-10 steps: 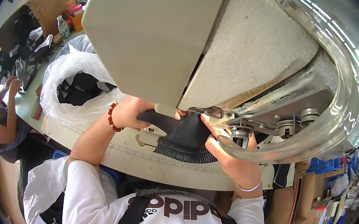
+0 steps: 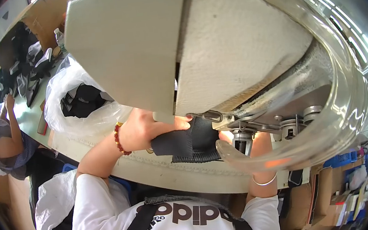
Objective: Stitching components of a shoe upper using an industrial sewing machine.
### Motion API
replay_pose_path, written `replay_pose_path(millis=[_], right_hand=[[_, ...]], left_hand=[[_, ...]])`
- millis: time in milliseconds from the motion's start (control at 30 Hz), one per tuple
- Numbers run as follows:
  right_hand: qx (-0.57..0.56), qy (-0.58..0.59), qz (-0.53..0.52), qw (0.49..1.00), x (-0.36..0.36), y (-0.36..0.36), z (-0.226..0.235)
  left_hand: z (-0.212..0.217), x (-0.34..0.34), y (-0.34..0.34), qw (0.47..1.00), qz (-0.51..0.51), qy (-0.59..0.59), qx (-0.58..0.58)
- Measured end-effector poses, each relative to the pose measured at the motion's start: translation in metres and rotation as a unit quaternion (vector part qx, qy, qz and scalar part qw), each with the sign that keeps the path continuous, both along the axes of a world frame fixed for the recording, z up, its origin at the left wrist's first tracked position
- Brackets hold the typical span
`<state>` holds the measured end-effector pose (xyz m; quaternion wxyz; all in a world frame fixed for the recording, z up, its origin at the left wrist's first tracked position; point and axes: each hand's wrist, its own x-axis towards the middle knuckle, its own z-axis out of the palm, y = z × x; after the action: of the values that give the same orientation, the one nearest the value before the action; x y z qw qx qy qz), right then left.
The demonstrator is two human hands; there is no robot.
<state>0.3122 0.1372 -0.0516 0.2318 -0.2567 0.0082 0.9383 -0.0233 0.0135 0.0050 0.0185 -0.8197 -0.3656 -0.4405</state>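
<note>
A black fabric piece point(image 2: 173, 144) with a ribbed band lies under the head of a cream sewing machine point(image 2: 240, 49). My left hand point(image 2: 140, 130), with a beaded bracelet at its wrist, grips the piece's left part, index finger stretched along the top. Beyond the needle area, my right hand point(image 2: 260, 145) is at the fabric's right side, mostly covered by the machine's metal parts and a clear curved guard point(image 2: 288, 155). Its fingers barely show, so their hold is hidden. The machine head also covers the fabric's far edge.
Left of the machine, a white plastic bag point(image 2: 58, 122) holds dark fabric pieces. A co-worker point(image 2: 3, 140) sits at the far left beside a table with piled dark pieces point(image 2: 20, 70). Cardboard boxes point(image 2: 301, 206) stand at the lower right.
The fabric has been turned and folded differently, its ribbed band now less spread out. My left hand has moved over its left part; my right hand has slid right, behind the machine parts.
</note>
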Motion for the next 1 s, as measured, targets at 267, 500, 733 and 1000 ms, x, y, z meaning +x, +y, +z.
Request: replay_pose_path(millis=[267, 500, 733, 1000], right_hand=[[0.905, -0.309, 0.061, 0.284, -0.047, -0.048, 0.069], [0.969, -0.244, 0.036, -0.005, -0.065, -0.061, 0.076], [0.968, -0.243, 0.005, 0.059, -0.064, -0.062, 0.074], [0.959, -0.277, -0.055, -0.032, -0.065, -0.067, 0.078]], left_hand=[[-0.002, 0.008, -0.016, 0.994, 0.084, 0.067, 0.004], [-0.012, 0.0, -0.005, 0.998, 0.034, 0.011, 0.041], [-0.005, -0.002, -0.008, 0.994, -0.018, -0.104, 0.001], [0.023, 0.002, -0.029, 0.994, 0.0, 0.1, -0.046]])
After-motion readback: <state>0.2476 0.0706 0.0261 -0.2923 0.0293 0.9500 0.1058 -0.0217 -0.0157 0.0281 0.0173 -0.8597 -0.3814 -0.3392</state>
